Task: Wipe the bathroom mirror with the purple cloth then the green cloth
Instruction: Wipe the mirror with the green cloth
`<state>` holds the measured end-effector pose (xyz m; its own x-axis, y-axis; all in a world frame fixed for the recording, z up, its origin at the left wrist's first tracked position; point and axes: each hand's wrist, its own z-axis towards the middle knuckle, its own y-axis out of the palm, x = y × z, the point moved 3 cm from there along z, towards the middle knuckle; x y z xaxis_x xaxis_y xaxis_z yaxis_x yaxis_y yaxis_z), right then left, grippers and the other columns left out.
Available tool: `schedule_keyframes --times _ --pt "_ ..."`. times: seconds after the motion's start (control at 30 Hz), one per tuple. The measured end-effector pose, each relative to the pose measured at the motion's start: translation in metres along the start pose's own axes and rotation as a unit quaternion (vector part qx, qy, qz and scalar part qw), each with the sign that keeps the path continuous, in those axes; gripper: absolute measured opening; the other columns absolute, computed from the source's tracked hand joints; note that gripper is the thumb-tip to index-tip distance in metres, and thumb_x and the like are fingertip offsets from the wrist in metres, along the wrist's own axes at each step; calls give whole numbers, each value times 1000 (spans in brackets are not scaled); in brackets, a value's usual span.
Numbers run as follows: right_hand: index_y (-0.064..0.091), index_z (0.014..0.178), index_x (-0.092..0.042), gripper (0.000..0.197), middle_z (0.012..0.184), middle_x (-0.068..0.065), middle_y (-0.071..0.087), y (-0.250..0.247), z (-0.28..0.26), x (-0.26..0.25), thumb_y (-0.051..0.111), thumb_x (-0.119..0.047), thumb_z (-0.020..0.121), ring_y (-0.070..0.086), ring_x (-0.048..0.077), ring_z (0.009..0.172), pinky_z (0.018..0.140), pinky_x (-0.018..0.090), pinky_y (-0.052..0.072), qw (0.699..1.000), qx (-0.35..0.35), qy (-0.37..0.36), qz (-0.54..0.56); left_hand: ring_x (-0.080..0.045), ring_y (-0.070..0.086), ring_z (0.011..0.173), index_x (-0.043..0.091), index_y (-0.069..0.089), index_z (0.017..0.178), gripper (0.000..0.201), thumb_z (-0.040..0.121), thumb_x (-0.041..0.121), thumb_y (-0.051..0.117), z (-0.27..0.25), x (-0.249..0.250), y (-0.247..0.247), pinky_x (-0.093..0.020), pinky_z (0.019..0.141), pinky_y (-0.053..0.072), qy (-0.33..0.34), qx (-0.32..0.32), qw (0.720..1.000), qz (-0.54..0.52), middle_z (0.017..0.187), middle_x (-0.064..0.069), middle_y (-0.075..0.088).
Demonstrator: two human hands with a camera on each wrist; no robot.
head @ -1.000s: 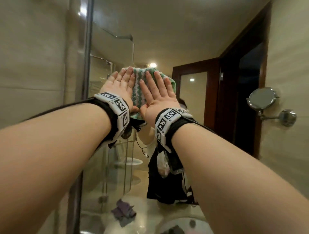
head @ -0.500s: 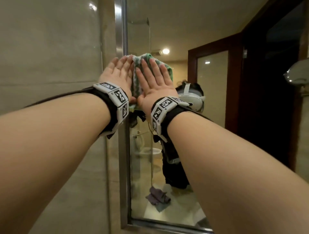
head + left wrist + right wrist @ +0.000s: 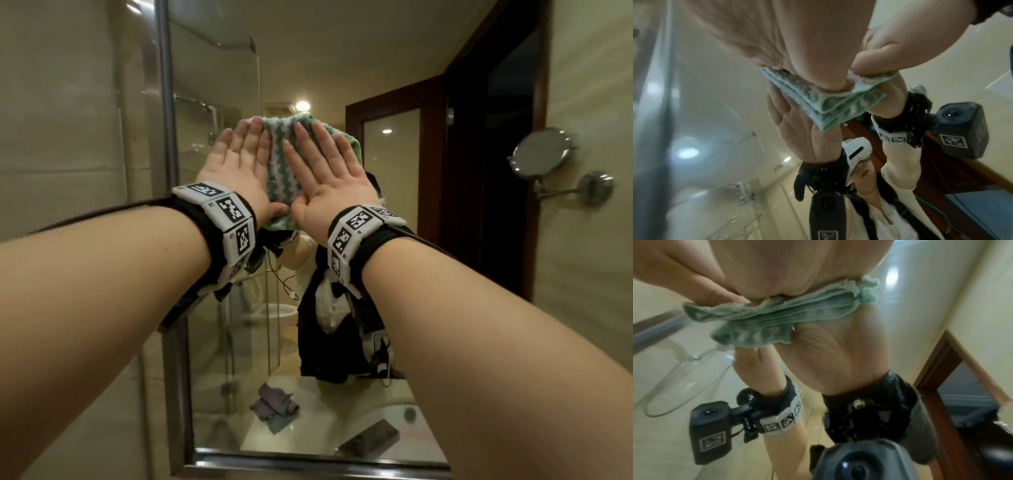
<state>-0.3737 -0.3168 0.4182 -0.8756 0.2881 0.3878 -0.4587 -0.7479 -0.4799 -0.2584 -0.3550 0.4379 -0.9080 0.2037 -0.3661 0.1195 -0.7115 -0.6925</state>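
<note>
The green and white striped cloth [image 3: 284,171] lies flat against the bathroom mirror [image 3: 342,61], left of its middle. My left hand [image 3: 239,164] presses on the cloth's left part with straight fingers. My right hand [image 3: 325,171] presses on its right part the same way, thumbs nearly meeting at the cloth's lower edge. The left wrist view shows the folded green cloth [image 3: 797,84] squeezed between palm and glass; the right wrist view shows the cloth [image 3: 818,300] bunched under my palm. The purple cloth [image 3: 274,406] shows only as a reflection, crumpled on the counter.
The mirror's metal frame [image 3: 171,240] runs down the left, with tiled wall [image 3: 68,137] beyond. A round chrome shaving mirror [image 3: 541,154] juts from the right wall on an arm. A dark wooden door frame [image 3: 496,137] is reflected at right. A dark flat object [image 3: 370,438] is reflected on the counter.
Both hands slid the green cloth left towards the mirror's frame half a second ago, then back right and slightly down to where it is now. The hands stayed flat throughout.
</note>
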Motion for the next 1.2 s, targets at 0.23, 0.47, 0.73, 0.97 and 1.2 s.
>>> schedule_keyframes --times 0.23,0.47,0.73,0.97,1.2 --pt "-16 147 -23 67 154 0 -23 -3 -59 103 23 -36 94 -23 17 141 114 36 -18 998 -23 55 5 -27 -27 139 -1 -29 140 99 88 68 20 4 103 -54 -38 111 -17 52 50 997 -30 149 -16 -32" --pt "-25 141 -26 69 151 -5 -31 2 -121 204 18 -38 88 -29 12 137 113 34 -20 994 -51 98 6 -27 -27 139 1 -27 141 97 90 66 22 -4 207 -104 -38 111 -17 97 75 991 -50 149 -16 -32" --pt "-29 134 -28 70 152 -4 -28 8 -148 246 17 -37 82 -27 15 139 113 35 -19 994 -43 100 4 -27 -24 140 1 -25 142 96 91 65 25 -12 252 -122 -38 112 -16 89 83 991 -55 150 -15 -29" --pt "-16 146 -23 75 155 1 -21 11 -144 230 22 -35 82 -23 21 141 110 33 -25 993 -27 112 5 -24 -23 141 3 -24 143 91 93 62 23 -18 243 -112 -37 113 -15 92 83 992 -36 151 -12 -28" --pt "-19 145 -21 73 154 1 -23 12 -133 184 15 -35 82 -24 22 141 110 36 -24 995 -38 90 16 -23 -26 139 4 -28 141 96 90 67 23 -23 207 -80 -36 112 -16 72 59 995 -40 150 -11 -32"
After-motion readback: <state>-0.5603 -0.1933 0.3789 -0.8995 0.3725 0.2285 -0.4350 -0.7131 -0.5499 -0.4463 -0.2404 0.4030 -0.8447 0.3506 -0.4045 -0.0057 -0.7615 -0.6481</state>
